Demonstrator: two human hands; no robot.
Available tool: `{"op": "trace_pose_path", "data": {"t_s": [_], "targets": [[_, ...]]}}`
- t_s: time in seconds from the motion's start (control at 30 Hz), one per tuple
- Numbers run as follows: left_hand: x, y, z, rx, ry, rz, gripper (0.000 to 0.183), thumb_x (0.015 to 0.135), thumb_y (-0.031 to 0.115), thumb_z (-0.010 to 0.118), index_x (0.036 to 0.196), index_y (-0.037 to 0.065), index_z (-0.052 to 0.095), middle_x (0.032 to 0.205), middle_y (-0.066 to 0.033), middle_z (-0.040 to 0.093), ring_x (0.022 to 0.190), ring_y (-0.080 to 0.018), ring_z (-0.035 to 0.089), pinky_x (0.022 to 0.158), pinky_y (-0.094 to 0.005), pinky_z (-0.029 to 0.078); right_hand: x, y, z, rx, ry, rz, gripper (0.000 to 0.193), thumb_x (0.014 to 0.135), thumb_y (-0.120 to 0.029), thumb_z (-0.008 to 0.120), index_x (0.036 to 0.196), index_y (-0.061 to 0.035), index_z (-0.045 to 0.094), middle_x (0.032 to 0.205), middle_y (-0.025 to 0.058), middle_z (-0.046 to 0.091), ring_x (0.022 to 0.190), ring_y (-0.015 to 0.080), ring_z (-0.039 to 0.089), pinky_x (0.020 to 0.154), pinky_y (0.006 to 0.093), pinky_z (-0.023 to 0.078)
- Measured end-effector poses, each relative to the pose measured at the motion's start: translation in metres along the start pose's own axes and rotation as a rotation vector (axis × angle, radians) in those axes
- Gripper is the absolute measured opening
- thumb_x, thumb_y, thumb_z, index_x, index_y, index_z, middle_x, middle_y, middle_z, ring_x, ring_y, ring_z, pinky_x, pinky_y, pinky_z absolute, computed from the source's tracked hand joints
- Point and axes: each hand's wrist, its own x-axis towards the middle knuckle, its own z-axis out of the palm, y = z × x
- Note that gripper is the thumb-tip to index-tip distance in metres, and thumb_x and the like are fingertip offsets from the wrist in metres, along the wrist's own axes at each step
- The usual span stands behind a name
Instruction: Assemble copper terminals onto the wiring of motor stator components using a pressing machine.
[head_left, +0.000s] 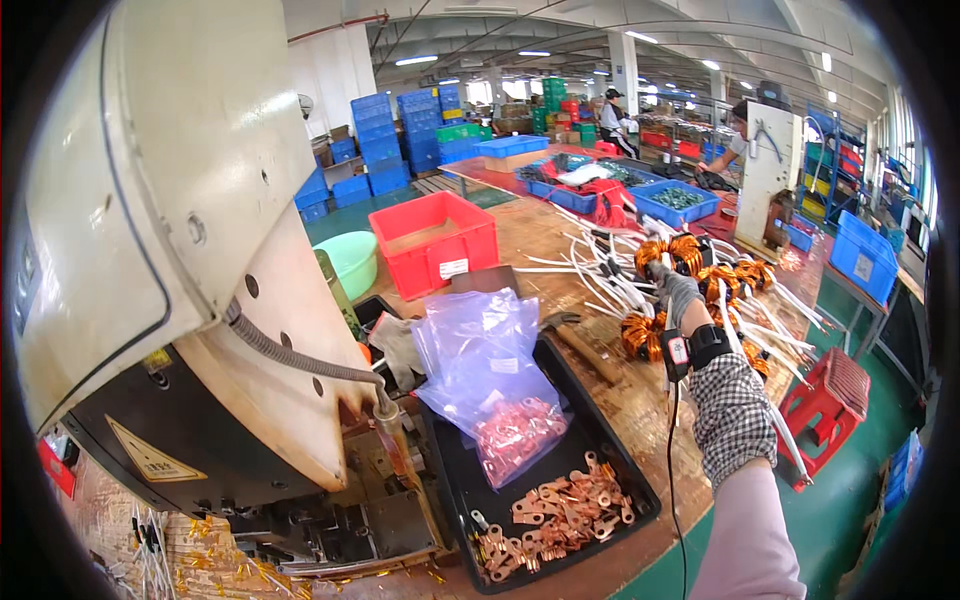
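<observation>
Resting nearest, toward 5 o'clock, a black tray holds loose copper lugs and a clear plastic bag of reddish pieces. Beside it, toward 4 o'clock, lies a hammer with a wooden handle. Just above 3 o'clock, a cluster of coils occupies the wooden tabletop: ring-shaped, wound in glossy copper-orange wire with black patches between windings, and trailing long white leads, many fanned toward 9 o'clock, others toward 4 o'clock. The right hand, grey-gloved, reaches onto the cluster, its fingers against an upper coil; whether they close around it cannot be told. The left hand is outside the view, its grip unknown. Farther off stand a red crate, toward 11 o'clock, and a blue bin of green parts, toward 2 o'clock.
</observation>
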Motion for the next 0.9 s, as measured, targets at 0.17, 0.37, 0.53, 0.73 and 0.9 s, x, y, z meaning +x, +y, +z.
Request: {"op": "trace_pose_path", "data": {"t_s": [0.17,0.37,0.53,0.73,0.9], "targets": [[0.056,0.06,0.083,0.086,-0.147,0.178,0.021,0.082,0.02,0.06,0.096,0.005,0.062,0.08,-0.0035,0.061,0.072,-0.0117,0.054,0.061,-0.0241,0.044,0.01,0.026,-0.011,-0.213,-0.214,0.071,0.018,0.079,-0.012,0.068,0.081,0.0054,0.062,0.063,0.0101,0.059,0.046,0.0199,0.052,0.042,0.0322,0.041],[0.116,0.119,0.191,0.21,-0.34,0.257,0.022,0.081,0.019,0.059,0.097,0.005,0.063,0.085,-0.0074,0.063,0.079,-0.0182,0.057,0.067,-0.0278,0.045,-0.05,0.038,0.027,-0.175,-0.392,0.187,0.017,0.08,-0.015,0.065,0.083,0.0006,0.059,0.073,0.0093,0.06,0.064,0.0226,0.057,0.06,0.0372,0.053],[0.107,0.075,0.088,0.318,-0.301,0.094,0.023,0.08,0.019,0.058,0.098,0.005,0.063,0.089,-0.0106,0.064,0.085,-0.0237,0.059,0.071,-0.0309,0.047,0.071,0.032,-0.121,-0.549,-0.691,0.309,0.02,0.081,-0.017,0.063,0.091,-0.001,0.057,0.077,0.0096,0.06,0.066,0.0229,0.057,0.061,0.0376,0.051],[0.093,0.069,-0.081,0.739,-0.286,0.014,0.041,0.078,0.037,0.058,0.104,0.006,0.062,0.101,-0.0173,0.063,0.095,-0.0306,0.059,0.083,-0.0367,0.045,-0.05,0.112,-0.023,-0.933,-1.054,0.285,0.026,0.082,-0.019,0.061,0.101,-0.0029,0.055,0.082,0.0101,0.059,0.068,0.0231,0.056,0.063,0.038,0.048],[0.178,0.044,-0.114,0.916,-0.11,0.029,0.05,0.079,0.044,0.059,0.115,0.009,0.056,0.115,-0.0183,0.057,0.107,-0.0326,0.054,0.09,-0.038,0.042,-0.215,0.076,-0.085,-1.159,-1.043,0.157,0.032,0.083,-0.022,0.059,0.109,-0.0045,0.054,0.086,0.0104,0.059,0.07,0.0233,0.055,0.064,0.0383,0.047]]}}
